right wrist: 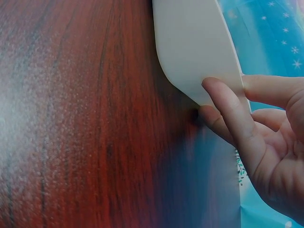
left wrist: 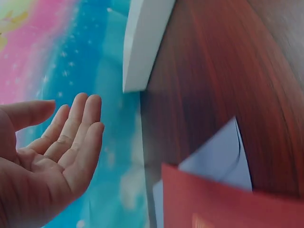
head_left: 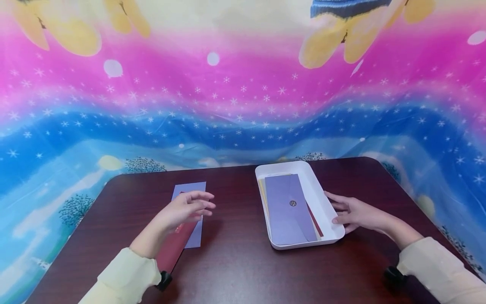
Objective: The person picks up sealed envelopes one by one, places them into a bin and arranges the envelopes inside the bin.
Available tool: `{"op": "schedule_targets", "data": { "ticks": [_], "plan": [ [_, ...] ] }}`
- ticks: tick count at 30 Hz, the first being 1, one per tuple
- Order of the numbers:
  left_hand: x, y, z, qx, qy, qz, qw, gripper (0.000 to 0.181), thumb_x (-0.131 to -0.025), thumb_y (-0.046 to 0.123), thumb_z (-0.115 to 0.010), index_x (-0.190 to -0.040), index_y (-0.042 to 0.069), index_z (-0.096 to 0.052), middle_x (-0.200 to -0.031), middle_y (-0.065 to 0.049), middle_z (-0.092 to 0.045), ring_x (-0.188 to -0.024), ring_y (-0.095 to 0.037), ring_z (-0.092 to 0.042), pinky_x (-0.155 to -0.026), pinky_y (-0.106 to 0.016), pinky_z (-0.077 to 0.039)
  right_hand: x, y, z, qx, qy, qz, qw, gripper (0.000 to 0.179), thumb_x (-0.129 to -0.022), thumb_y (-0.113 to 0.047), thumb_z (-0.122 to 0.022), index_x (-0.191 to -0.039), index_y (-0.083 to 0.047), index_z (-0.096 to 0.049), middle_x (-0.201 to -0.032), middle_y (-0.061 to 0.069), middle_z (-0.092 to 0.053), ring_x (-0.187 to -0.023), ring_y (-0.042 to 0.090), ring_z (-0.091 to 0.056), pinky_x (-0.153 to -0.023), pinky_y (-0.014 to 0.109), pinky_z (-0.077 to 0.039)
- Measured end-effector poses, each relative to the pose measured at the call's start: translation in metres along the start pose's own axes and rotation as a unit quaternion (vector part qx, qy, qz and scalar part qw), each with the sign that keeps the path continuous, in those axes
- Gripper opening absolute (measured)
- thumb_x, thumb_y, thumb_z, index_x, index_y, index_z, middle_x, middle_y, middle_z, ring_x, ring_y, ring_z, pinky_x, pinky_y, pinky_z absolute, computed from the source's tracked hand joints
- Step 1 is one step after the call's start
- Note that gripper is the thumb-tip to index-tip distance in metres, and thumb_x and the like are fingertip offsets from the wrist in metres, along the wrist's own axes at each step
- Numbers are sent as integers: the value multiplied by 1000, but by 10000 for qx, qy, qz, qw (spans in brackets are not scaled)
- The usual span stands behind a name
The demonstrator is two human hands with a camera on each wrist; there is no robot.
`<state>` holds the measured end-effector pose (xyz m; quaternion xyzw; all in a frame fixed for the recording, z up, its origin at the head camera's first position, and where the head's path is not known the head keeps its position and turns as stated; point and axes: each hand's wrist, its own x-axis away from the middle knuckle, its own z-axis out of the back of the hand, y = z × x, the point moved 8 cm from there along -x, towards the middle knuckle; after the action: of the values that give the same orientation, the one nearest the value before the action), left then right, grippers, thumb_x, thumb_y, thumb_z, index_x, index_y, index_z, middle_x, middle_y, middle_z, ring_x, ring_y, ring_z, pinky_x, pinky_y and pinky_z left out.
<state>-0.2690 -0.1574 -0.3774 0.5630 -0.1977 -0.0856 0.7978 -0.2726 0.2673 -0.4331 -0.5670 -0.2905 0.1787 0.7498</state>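
At the right, a white rectangular tray (head_left: 326,211) sits on the table. My right hand (head_left: 358,213) grips its near right corner, the thumb over the rim and other fingers (right wrist: 232,114) against the outer wall. Inside the tray lies a purple envelope (head_left: 284,211) with a round dark emblem, on top of yellowish and red ones whose edges show. My left hand (head_left: 182,213) hovers at the left with nothing in it, fingers loosely extended. Beneath it lies a red envelope (head_left: 174,249), partly covering another purple envelope (head_left: 195,236); the forearm hides part of both.
The dark reddish-brown wooden table (head_left: 228,270) has rounded far corners. A printed cloth (head_left: 235,93) in pink and blue with snowflakes hangs behind and beside it. Dark bands (head_left: 164,280) sit at both sleeve cuffs.
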Motion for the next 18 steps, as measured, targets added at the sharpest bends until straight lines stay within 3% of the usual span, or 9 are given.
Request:
{"op": "schedule_targets", "data": {
  "ticks": [3, 7, 13, 18],
  "plan": [
    [5, 0, 11, -889, 338, -117, 9954, 33, -103, 12, -59, -133, -3, -61, -118, -18, -71, -110, -34, -68, -98, -53, -51, 1, 0, 0, 26, 21, -10, 10000, 93, -99, -1, -65, -159, 3, 5, -155, 46, -10, -110, 29, -65, -77, 49, -60],
    [11, -3, 22, -2174, 740, -164, 9731, 27, -101, 11, -63, -125, 0, -67, -110, -11, -72, -96, -25, -67, -85, -45, -55, 1, 0, 1, 23, 32, -29, 10000, 93, -99, -1, -65, -159, 3, 5, -155, 46, -11, -111, 30, -65, -77, 50, -60],
    [16, -19, 28, -2597, 825, 309, 9617, 30, -99, 8, -61, -127, -1, -64, -109, -13, -69, -59, -21, -59, -65, -37, -54, 1, 0, 1, 41, 37, -28, 10000, 93, -99, 0, -65, -159, 3, 5, -155, 46, -11, -111, 30, -65, -77, 50, -60],
    [20, -26, 35, -3114, 896, 473, 9449, 35, -99, 11, -64, -131, -4, -62, -94, -8, -69, -72, -20, -63, -75, -42, -57, 1, -1, 0, 105, 59, -56, 9999, 93, -99, 0, -65, -159, 3, 5, -155, 46, -12, -111, 31, -65, -77, 49, -60]
  ]
}}
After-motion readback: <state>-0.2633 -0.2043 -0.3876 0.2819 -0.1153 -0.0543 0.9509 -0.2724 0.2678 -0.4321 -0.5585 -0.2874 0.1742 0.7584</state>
